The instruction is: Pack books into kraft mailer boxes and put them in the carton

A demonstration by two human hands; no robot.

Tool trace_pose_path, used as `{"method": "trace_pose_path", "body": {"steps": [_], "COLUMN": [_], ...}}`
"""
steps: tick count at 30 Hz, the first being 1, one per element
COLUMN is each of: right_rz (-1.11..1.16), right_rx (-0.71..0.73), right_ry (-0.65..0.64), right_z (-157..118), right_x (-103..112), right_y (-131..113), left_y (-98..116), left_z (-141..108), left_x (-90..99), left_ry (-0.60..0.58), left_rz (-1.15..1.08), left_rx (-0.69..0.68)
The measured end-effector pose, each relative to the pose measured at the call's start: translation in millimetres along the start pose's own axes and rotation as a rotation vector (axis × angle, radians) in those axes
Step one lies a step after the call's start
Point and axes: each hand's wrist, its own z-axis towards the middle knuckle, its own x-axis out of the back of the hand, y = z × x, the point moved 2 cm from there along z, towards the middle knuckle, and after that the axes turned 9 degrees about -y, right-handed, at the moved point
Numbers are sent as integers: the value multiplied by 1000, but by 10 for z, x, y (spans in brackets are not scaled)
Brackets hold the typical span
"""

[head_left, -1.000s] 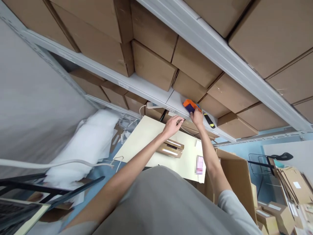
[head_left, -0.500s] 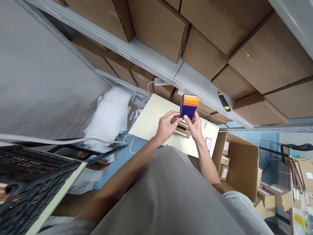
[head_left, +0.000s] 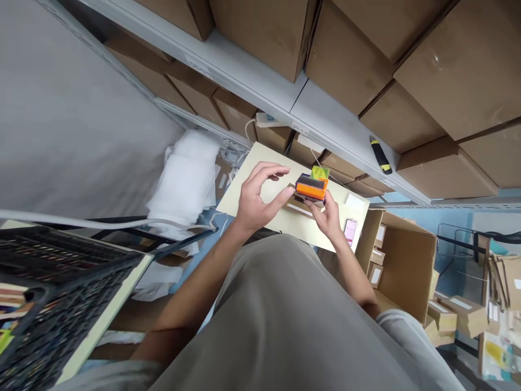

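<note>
Seen from above, a person's two bare hands meet over one pale table, around one orange-and-purple item with a yellow-green piece at its far side. The right grip is closed around the item's near right edge, holding it up above the table; the left grip is released, fingers spread and curved, its thumb tip just beside the item's left end (whether it touches, I cannot tell). Below them lies one piece of brown cardboard, partly hidden. One phone with a lit pinkish screen lies at the table's right end, and one black-and-yellow utility knife lies on the shelf beyond, at the right. One large carton stands open right of the table, with three small labelled boxes visible inside. To the left are one heap of white wrapping and, nearer, one black crate. Half a second ago both hands held the item, its purple face showing; now the left has come away, the orange part faces nearer, and the yellow-green piece shows. The knife remains on the shelf.
</note>
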Motion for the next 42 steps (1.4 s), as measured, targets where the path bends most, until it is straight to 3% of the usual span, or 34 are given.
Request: {"method": "trace_pose_path", "body": {"steps": [11, 25, 29, 34, 38, 42], "right_rz": [-439, -675, -676, -667, -649, -670], "right_rx": [352, 532, 505, 500, 455, 445], "right_ry": [-7, 33, 33, 11, -19, -19], "right_z": [-126, -186, -207, -247, -281, -306], "right_x": [295, 285, 283, 251, 223, 236], "right_y": [-51, -266, -324, -349, -326, -323], "left_y": [334, 463, 554, 660, 622, 570], "left_z": [84, 14, 26, 145, 210, 155], "left_x": [141, 320, 385, 483, 512, 512], "left_ry": [-177, -250, -273, -273, -369, -386], "left_rz": [128, 190, 180, 150, 135, 113], "left_rx": [-74, -167, -137, -226, -124, -120]}}
